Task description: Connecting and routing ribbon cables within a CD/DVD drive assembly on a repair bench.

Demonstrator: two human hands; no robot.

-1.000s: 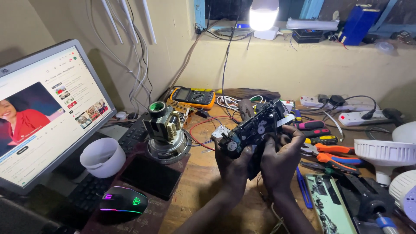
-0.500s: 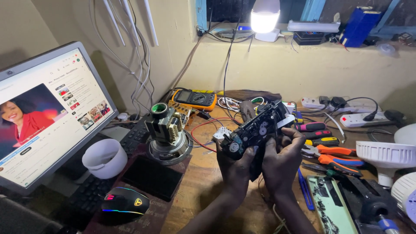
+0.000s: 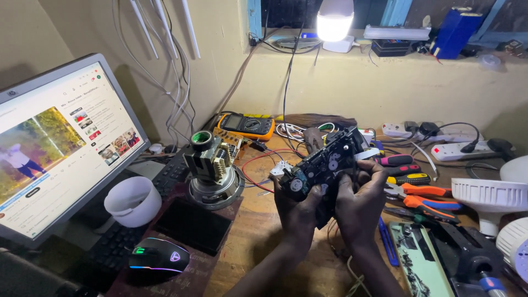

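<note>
A cluttered wooden workbench (image 3: 258, 242) stands against a yellowish wall, lit by a bare white lamp (image 3: 334, 19) on the ledge at the top of the frame. Largest item: a computer monitor (image 3: 60, 148) filling the left side, switched on, with a black keyboard (image 3: 118, 247) below it and a lit mouse (image 3: 158, 256) at lower left. At the right edge stand white lamp housings (image 3: 488, 195). Left of centre a small motor assembly (image 3: 212, 168) stands upright on a round metal base, a white bowl (image 3: 133, 201) to its left. An orange multimeter (image 3: 246, 125) lies behind it, towards the wall. Pliers and screwdrivers with red and orange handles (image 3: 421, 190) lie right of centre. At centre, both hands grip a black mechanism with small white gears (image 3: 324, 162), raised above the bench and tilted, its gear side facing the viewer. The left hand (image 3: 297, 212) is closed around its lower left end, thumb on the face; the right hand (image 3: 360, 203) is clamped on its right side. Assessment: the unit is already out of any casing, gears exposed. No tool is in either hand, so the work appears to be at inspection stage, with any repair and reassembly not yet done.
</note>
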